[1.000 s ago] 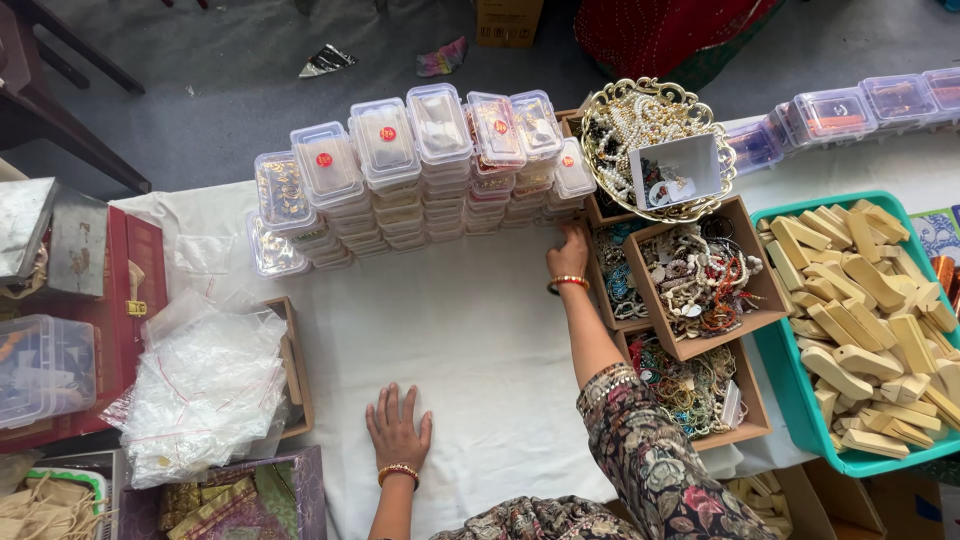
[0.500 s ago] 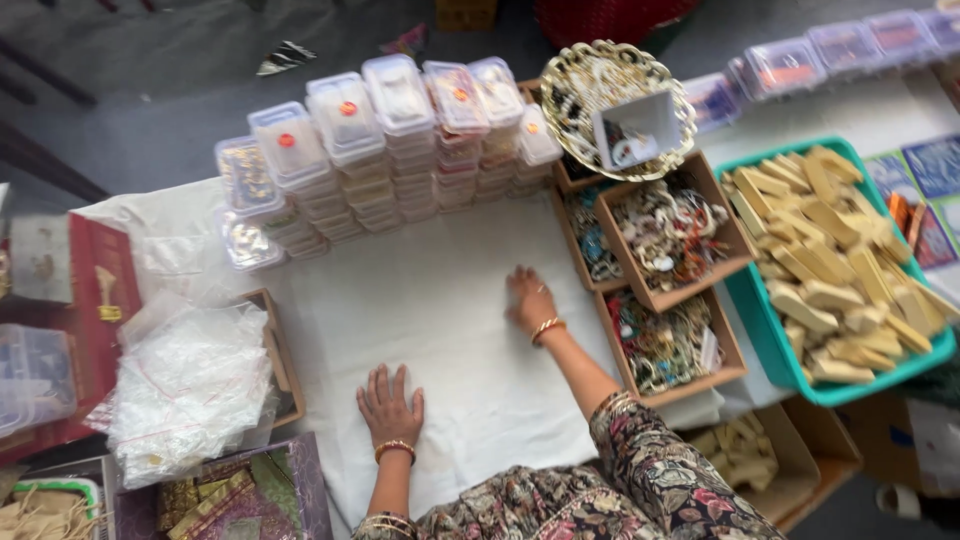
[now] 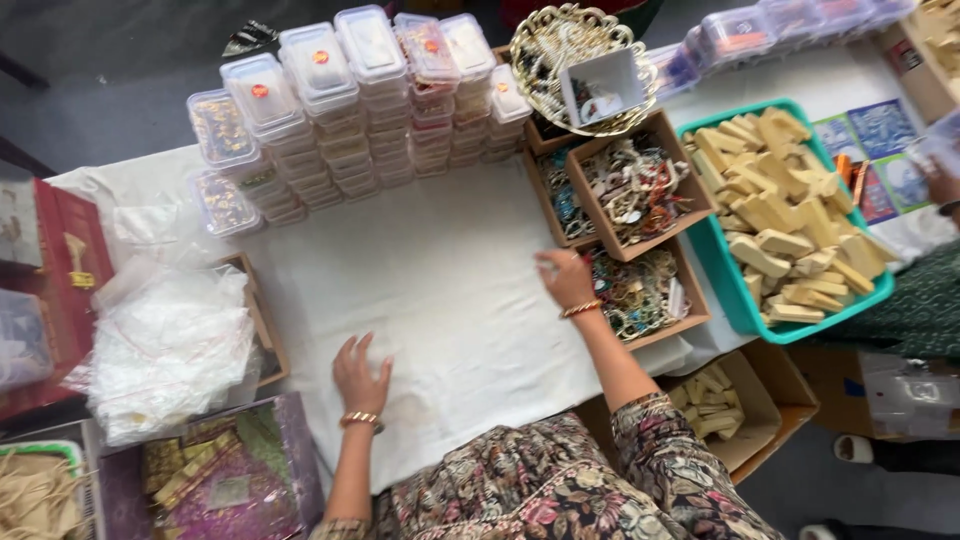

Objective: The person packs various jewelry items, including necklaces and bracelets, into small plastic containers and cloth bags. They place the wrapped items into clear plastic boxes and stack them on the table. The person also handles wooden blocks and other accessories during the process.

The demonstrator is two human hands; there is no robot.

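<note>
- Hands rest apart on the white cloth [image 3: 440, 290]: the left hand [image 3: 360, 378] lies flat, fingers spread, palm down near the person's body, holding nothing.
- Right hand [image 3: 565, 280] sits farther off and to the right, at the cloth's right edge, fingers curled loosely; whether something small is pinched in them I cannot tell (the fingertips are too small to read).
- Cardboard trays of bangles [image 3: 640, 295] lie just to the right of the right hand, almost touching it; a second tray [image 3: 640, 185] stands just beyond, with its long side running away from the person.
- That puts the right hand far nearer the trays than the left, which is well apart from them across the cloth.
- Stacks of clear lidded boxes [image 3: 350, 100] line the far edge of the cloth, out of reach of both hands as they lie.
- To the left, a heap of clear plastic bags [image 3: 160, 345] lies near the left hand but not touching it.
- A teal tray of pale wooden pieces [image 3: 790, 215] is at the far right; what lies past it is cut off, and another person's hand shows only as a blur there.
</note>
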